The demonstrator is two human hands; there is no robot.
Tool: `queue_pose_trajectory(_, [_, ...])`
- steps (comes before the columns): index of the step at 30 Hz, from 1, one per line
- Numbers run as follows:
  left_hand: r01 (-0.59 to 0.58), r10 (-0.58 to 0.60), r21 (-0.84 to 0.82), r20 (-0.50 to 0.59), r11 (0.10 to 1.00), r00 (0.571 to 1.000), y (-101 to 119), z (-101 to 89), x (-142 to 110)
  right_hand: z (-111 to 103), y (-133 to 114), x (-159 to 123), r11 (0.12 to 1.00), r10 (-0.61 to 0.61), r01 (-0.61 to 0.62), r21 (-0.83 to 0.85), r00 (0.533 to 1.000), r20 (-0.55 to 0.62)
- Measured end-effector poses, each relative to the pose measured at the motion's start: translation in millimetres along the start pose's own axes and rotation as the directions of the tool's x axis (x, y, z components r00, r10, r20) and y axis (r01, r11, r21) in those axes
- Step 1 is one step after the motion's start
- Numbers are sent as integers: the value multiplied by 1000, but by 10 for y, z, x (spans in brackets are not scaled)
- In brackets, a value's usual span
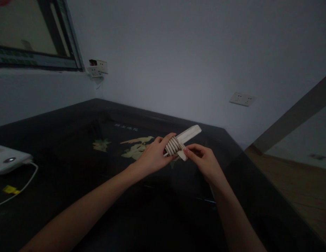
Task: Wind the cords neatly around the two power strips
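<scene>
- The fingers (pixel 189 152) of the right hand (pixel 207 161) were drawn narrow, thumb and forefinger holding the plug (pixel 182 155) by its edge.
- The left hand (pixel 155 156) was curled round the coils of a pale cord (pixel 172 146), its thumb across the top; some of its fingertips were hidden behind the loops.
- That cord lay in tight loops around a long white power strip (pixel 190 133), just beside the plug's ribbed neck.
- The power strip was held between both hands, over the far half of the dark surface (pixel 159 213), its free end tilted up and away to the right; whether its underside touched anything could not be told.
- Beneath and beyond the left hand, the glossy surface bore a picture of a bird (pixel 141 140) and pale flowers (pixel 101 144), with a line of writing (pixel 126 127) above.
- Well apart, at the left edge, sat a white box (pixel 12 159) with a white cable (pixel 34 175) and a yellow tag (pixel 11 189).
- Behind rose a plain wall (pixel 173 66), with a socket (pixel 241 99) on the right, more outlets (pixel 99 67) near the corner, and a window (pixel 23 29) at the upper left.
</scene>
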State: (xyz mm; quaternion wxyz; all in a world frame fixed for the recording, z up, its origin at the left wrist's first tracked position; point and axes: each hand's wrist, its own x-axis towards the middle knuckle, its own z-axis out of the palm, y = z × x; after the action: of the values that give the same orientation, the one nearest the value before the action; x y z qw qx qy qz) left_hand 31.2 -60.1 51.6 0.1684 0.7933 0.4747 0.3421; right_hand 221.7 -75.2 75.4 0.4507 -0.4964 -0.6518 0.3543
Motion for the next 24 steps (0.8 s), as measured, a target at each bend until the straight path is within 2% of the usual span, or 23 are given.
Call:
queue_pose_trajectory(8, [0,-2,84,21,996,1000,9,3,-21,18,31,15,1000,17,-17,11,999,-40])
queue_pose_trajectory(16, [3,-24,154,139,988,990,30,-4,-32,-106,142,56,997,17,-7,70,988,-154])
queue_pose_trajectory(24, [27,-45,110,165,994,985,-17,-5,-24,-32,166,79,1000,-30,29,-6,973,-230])
